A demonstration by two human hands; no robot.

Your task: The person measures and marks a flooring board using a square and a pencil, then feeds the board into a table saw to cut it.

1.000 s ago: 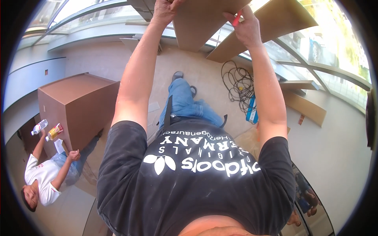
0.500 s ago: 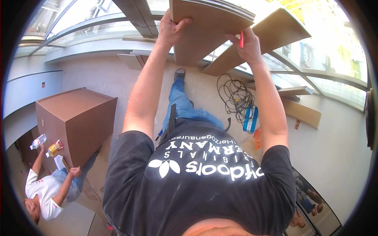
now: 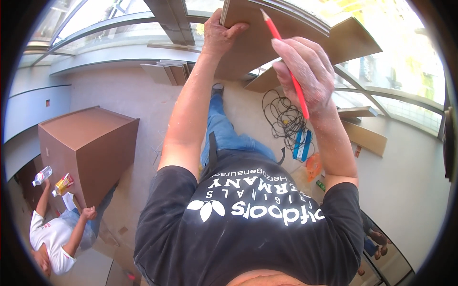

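My left hand [image 3: 220, 35] is closed on the left edge of a stack of brown boards [image 3: 257, 35], its thumb lying over the near face. The boards' pale edges show along the top. In front of them my right hand [image 3: 310, 76] grips a red pencil [image 3: 298, 93] between thumb and fingers, the sharpened tip pointing up and to the left. This hand is apart from the boards. Behind the stack, to the right, another long brown board [image 3: 355, 42] leans at a slant near the windows.
A tangled black cable [image 3: 281, 119] lies on the floor beside a blue-and-white object [image 3: 302, 144] and an orange bag [image 3: 313, 167]. At left stands a brown cabinet [image 3: 102, 148] with bottles on it; a co-worker [image 3: 62, 233] is beside it. More boards [image 3: 167, 72] lean against the far wall.
My right hand has left the boards' right side and come nearer, raising the red pencil into full view. My left hand, still on the stack, has shifted slightly right with it.
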